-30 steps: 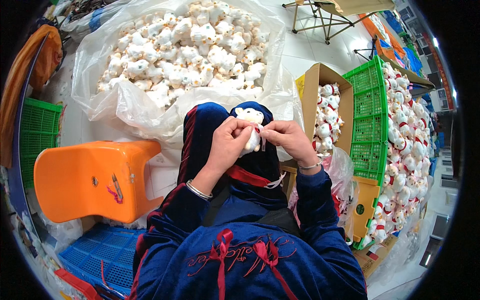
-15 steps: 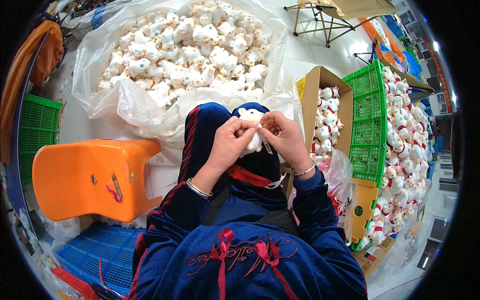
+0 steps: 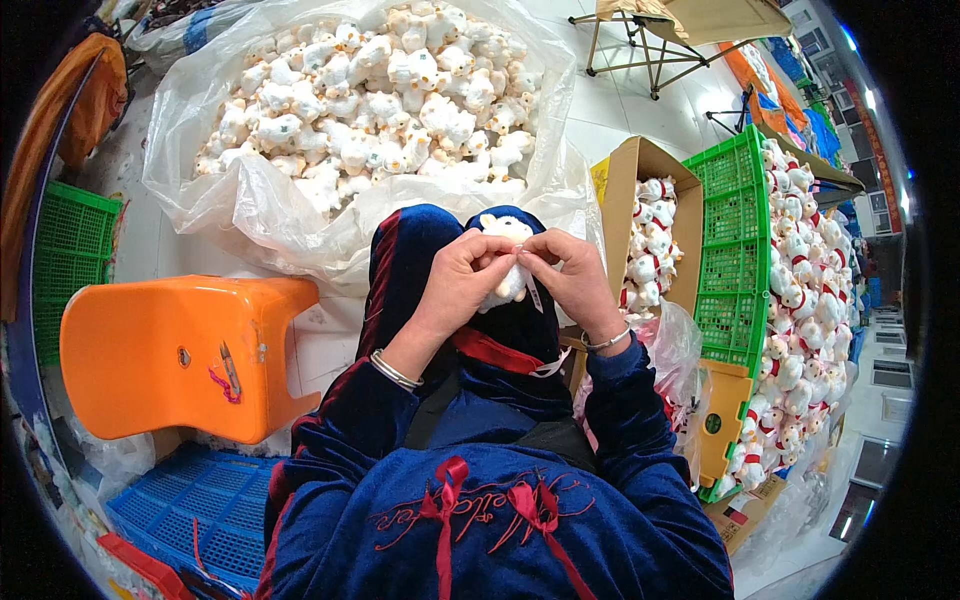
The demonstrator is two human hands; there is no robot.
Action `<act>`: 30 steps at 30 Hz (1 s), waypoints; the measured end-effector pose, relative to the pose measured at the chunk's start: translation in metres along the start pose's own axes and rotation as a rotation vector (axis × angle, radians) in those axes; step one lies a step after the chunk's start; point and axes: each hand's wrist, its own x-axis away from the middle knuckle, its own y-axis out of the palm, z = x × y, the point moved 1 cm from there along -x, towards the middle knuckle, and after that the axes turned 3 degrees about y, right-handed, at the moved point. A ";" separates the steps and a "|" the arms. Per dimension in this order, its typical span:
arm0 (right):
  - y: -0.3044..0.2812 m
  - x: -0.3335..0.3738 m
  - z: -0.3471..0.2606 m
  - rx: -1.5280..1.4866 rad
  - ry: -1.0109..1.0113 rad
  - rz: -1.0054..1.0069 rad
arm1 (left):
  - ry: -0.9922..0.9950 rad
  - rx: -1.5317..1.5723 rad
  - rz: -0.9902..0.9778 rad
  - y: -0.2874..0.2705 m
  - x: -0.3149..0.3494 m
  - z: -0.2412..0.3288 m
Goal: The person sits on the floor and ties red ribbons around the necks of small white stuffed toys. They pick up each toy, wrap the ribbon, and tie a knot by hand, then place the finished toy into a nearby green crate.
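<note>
A small white plush toy (image 3: 506, 228) with little ears rests on my right knee, and a white tag (image 3: 534, 294) hangs at its side. My left hand (image 3: 462, 280) pinches at the toy's neck from one side. From the other side my right hand (image 3: 572, 272) pinches at the same spot, its fingertips meeting those of the left. Whatever thin piece lies between the fingertips is too small to make out. The toy's lower body shows below my fingers.
A clear plastic sack (image 3: 250, 215) full of white plush toys lies ahead. To the left stands an orange stool (image 3: 160, 350) with small thread snips (image 3: 230, 372) on it. At right are a cardboard box (image 3: 682, 215) and a green crate (image 3: 728, 255), near many toys with red neckbands.
My fingertips have drawn closer together at the toy's neck, the right hand shifting slightly down. The toy stays on my knee.
</note>
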 end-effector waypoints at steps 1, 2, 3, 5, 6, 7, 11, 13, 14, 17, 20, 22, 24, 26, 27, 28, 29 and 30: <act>0.000 0.000 0.000 0.005 -0.009 0.004 | 0.009 -0.008 -0.006 0.000 0.000 0.001; 0.001 0.000 0.000 0.010 -0.018 0.008 | 0.018 -0.017 -0.013 -0.001 -0.001 0.001; 0.001 0.000 -0.001 0.002 -0.003 0.003 | 0.024 -0.031 -0.017 -0.001 -0.001 0.001; 0.000 -0.001 -0.005 -0.013 0.026 -0.008 | 0.036 -0.059 -0.024 -0.002 -0.002 0.000; 0.000 -0.001 -0.004 -0.008 0.018 -0.007 | 0.031 -0.050 -0.031 -0.003 -0.002 -0.002; 0.000 -0.001 -0.003 -0.002 0.010 -0.006 | 0.026 -0.042 -0.037 -0.003 -0.003 -0.004; -0.001 -0.002 0.008 -0.098 0.051 -0.008 | -0.018 -0.032 -0.063 -0.007 -0.004 -0.004; -0.002 -0.003 0.007 -0.097 0.073 -0.001 | -0.008 -0.022 -0.093 -0.008 -0.005 -0.003; -0.003 -0.004 0.005 -0.097 0.084 0.003 | -0.003 -0.018 -0.109 -0.009 -0.006 -0.002; -0.005 -0.007 -0.016 0.021 0.100 -0.011 | 0.009 -0.078 -0.175 -0.013 -0.009 0.004; -0.007 -0.010 -0.029 0.134 0.213 -0.063 | 0.019 -0.146 -0.233 -0.015 -0.012 0.006; -0.005 -0.013 -0.028 0.151 0.202 -0.065 | 0.173 -0.276 -0.260 -0.016 -0.015 0.005; -0.003 -0.012 -0.030 0.207 0.163 -0.051 | 0.271 -0.400 -0.266 -0.014 -0.016 0.006; 0.002 -0.012 -0.035 0.293 0.084 -0.035 | 0.308 -0.529 -0.238 -0.012 -0.015 0.008; 0.004 -0.011 -0.036 0.320 0.086 -0.034 | 0.280 -0.558 -0.221 -0.010 -0.014 0.009; 0.006 -0.009 -0.038 0.348 0.090 -0.032 | 0.253 -0.585 -0.206 -0.008 -0.014 0.011; 0.008 -0.007 -0.039 0.376 0.094 -0.030 | 0.226 -0.612 -0.191 -0.007 -0.014 0.013; 0.010 -0.006 -0.038 0.395 0.080 -0.009 | 0.196 -0.605 -0.179 -0.005 -0.013 0.013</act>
